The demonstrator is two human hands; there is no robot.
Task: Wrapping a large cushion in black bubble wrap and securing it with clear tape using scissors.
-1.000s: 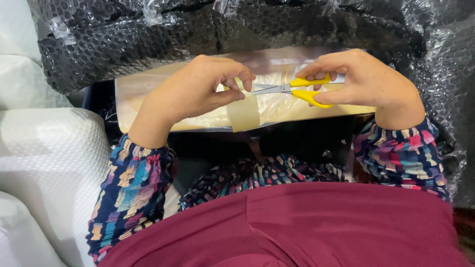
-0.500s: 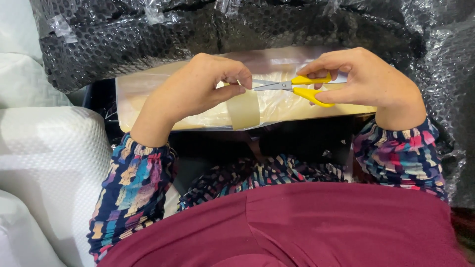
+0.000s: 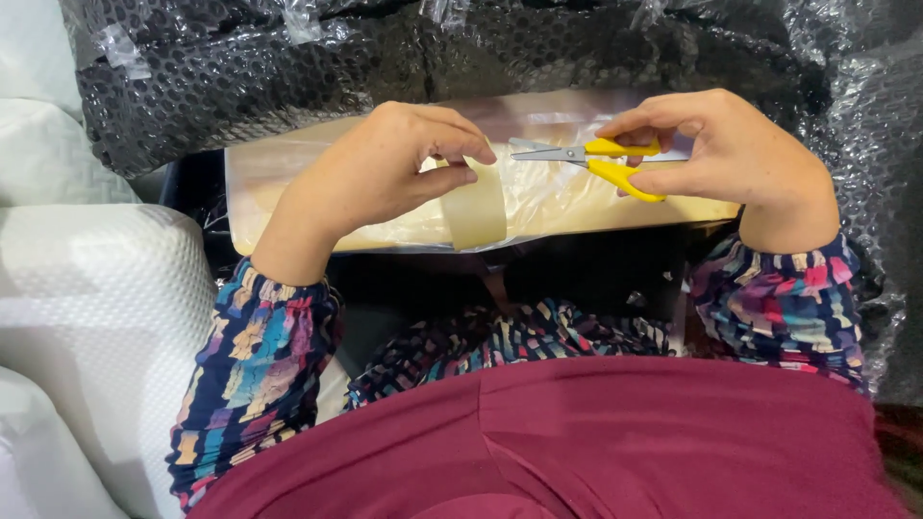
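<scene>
While my left hand pinches a strip of beige tape between thumb and fingertips, my right hand is closed around the yellow handles of a pair of scissors. The blades are slightly parted and point left, toward the tape, with their tips just beside my left fingertips but not touching the strip.

The tape hangs from my pinch in front of a flat parcel wrapped in clear plastic. The parcel lies across my lap, its long front edge toward me. My left hand sits over the parcel's left half, my right hand over its right end. Black bubble wrap fills the space behind the parcel's far edge, and white foam sheeting lies off its left end.

To do the cut well, as I judge it:
1. Hold the strip taut, so it does not fold or stick to itself.
2. Bring the blades square across the tape, close to the pinch but clear of the fingertips.
3. Seat the tape deep between the blades, where they bite best, and close them in one stroke.
4. Keep the blade tips off the plastic wrapping, which looks thin enough to nick.
5. Hold the sticky side away from my patterned sleeves.
</scene>
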